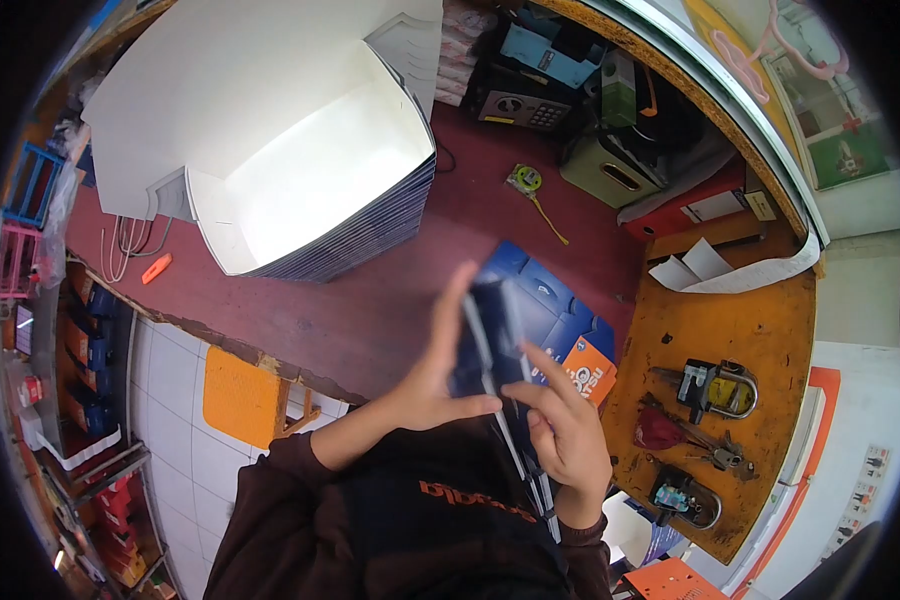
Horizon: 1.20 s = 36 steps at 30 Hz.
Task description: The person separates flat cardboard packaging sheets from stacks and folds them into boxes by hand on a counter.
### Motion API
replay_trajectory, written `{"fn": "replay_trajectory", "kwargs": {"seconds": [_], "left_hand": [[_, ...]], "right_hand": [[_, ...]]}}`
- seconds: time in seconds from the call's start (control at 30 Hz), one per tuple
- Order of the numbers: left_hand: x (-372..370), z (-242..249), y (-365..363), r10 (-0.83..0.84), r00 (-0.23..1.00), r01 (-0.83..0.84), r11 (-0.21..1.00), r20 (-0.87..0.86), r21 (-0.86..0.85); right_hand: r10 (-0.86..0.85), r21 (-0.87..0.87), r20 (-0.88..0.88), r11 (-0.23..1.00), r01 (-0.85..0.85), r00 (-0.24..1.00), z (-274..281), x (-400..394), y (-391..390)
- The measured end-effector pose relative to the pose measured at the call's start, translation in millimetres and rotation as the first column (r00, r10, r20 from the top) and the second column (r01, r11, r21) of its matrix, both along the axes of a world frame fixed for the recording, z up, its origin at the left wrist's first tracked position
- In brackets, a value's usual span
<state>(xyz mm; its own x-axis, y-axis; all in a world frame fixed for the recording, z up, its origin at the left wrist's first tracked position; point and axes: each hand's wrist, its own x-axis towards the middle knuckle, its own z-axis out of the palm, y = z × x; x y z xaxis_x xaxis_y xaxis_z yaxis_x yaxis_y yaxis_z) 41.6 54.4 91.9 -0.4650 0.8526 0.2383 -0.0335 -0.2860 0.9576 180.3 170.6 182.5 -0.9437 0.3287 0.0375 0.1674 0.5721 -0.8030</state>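
Observation:
A dark blue piece of folded cardboard point(492, 318) with white edges is upright in front of my chest, smeared by motion. Its lower strip runs down past my right hand. My left hand point(438, 365) grips its left side, thumb across the lower part and fingers up along the edge. With bent fingers, my right hand point(562, 415) grasps its right side. Just beyond, flat blue printed cardboard point(540, 290) with an orange panel point(587, 368) lies on the dark red table point(360, 330). To the left rises a nested stack of blue boxes point(370, 235) with white insides.
An orange cutter point(156, 268) lies near the table's left edge. Toward the back are a yellow-green tape measure point(526, 180), a safe point(518, 108) and a green box point(610, 172). Metal tools point(720, 390) sit on the orange-brown side board point(660, 320). Below left stands an orange stool point(240, 398).

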Motion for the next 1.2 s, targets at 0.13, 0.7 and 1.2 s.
{"fn": "replay_trajectory", "kwargs": {"seconds": [0.13,0.7,1.2], "left_hand": [[-0.1,-0.4,1.6,0.000,1.000,0.000,1.000,-0.016,0.004],[-2.2,-1.1,0.6,-0.020,0.999,0.019,1.000,-0.040,-0.012],[-2.4,-0.8,0.6,-0.032,0.999,0.032,0.999,-0.026,0.002]], "right_hand": [[0.089,0.088,0.097,0.991,-0.097,0.991,4.5,-2.7,-4.2],[0.123,-0.032,0.047,0.992,-0.122,0.991,-3.5,-1.6,2.7],[0.129,-0.039,0.011,0.991,-0.128,0.992,-6.1,-1.5,3.6]]}}
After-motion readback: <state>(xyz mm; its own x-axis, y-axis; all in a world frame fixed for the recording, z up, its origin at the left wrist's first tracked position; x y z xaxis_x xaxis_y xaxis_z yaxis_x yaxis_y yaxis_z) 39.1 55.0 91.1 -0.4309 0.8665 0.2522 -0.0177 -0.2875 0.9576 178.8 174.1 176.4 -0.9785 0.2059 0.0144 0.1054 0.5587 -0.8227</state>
